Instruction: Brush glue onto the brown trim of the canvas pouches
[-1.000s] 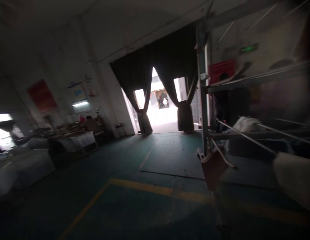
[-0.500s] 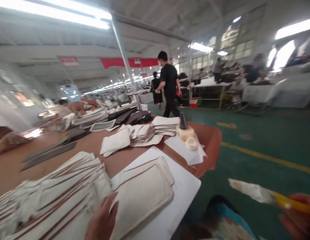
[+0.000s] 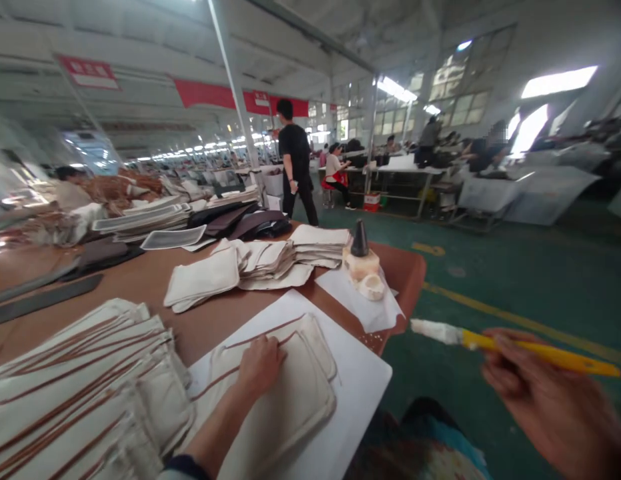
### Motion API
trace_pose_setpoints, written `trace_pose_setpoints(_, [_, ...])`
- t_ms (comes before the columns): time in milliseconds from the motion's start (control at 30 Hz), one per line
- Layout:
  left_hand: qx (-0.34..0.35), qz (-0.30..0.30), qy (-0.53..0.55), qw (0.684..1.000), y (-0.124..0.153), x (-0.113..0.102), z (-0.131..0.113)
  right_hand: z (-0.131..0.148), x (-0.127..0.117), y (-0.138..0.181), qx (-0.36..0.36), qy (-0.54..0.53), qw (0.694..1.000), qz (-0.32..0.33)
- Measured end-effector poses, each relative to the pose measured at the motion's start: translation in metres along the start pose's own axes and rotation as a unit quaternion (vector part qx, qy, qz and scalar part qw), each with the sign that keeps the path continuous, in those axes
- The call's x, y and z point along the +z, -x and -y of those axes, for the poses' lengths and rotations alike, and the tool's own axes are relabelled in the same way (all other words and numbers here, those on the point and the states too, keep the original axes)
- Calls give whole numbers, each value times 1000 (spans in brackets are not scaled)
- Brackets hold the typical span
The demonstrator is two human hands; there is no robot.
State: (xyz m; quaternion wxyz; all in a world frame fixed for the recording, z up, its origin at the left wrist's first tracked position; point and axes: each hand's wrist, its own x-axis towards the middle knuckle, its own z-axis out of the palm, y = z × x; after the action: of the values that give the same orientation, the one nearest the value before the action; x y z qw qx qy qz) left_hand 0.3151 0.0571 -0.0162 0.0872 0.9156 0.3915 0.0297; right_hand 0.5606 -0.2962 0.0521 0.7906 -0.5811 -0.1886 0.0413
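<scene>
Two-handed: rested half-curled left hand [image 3: 263,363] on cream panels [image 3: 290,393], near centre on white sheet [image 3: 357,377]; could not tell any pinch. Gripped yellow-handled brush [image 3: 475,341] in closed right hand [image 3: 550,393], right of brown table [image 3: 403,267].

Cloth panels [image 3: 305,383] are lying overlapped on a board [image 3: 360,367] at the near side of a table [image 3: 403,267], and the left hand [image 3: 263,363] is resting on them. A pile of more panels [image 3: 75,407] is spreading to the left. Behind the board, cloth stacks [image 3: 205,275] are sitting; right of them, a container [image 3: 361,267] is standing on paper [image 3: 343,297]. The right hand [image 3: 535,393] is holding a brush [image 3: 437,332] right of the board, while a co-worker [image 3: 295,153] is occupying the floor [image 3: 480,267] beyond the table
</scene>
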Motion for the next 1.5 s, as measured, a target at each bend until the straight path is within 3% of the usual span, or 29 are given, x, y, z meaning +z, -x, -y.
trace_pose_setpoints(133, [8,50,32,998,-15,-14,-9,6,25,-61,-54,79,995,33])
trace_pose_setpoints(267, [70,41,84,993,-9,-42,-36,-23,58,-120,-112,198,966,121])
trace_pose_setpoints(367, [94,31,121,988,1,-47,-58,-53,83,-148,-153,273,928,200])
trace_pose_setpoints(467, [53,27,111,992,4,-31,-69,-82,99,-164,-182,339,890,244])
trace_pose_setpoints(600, [26,40,121,991,-1,-17,-64,-108,102,-177,-212,394,855,262])
trace_pose_setpoints(833, [25,88,264,960,-6,-37,-58,-102,88,-166,-262,388,835,291])
trace_pose_setpoints(1000, [-14,84,368,926,5,-42,-64,-87,78,-144,-258,343,858,283])
trace_pose_setpoints(1167, [-27,86,426,900,22,-56,-73,-94,83,-148,-167,290,927,170])
trace_pose_setpoints(1300, [-30,87,500,861,38,-61,-73,-92,81,-146,-99,265,954,101])
trace_pose_setpoints(1400, [-38,89,541,836,51,-60,-72,-70,76,-126,-97,227,967,70])
trace_pose_setpoints(1500, [-48,113,567,814,62,-61,-77,-36,79,-84,-93,164,979,77])
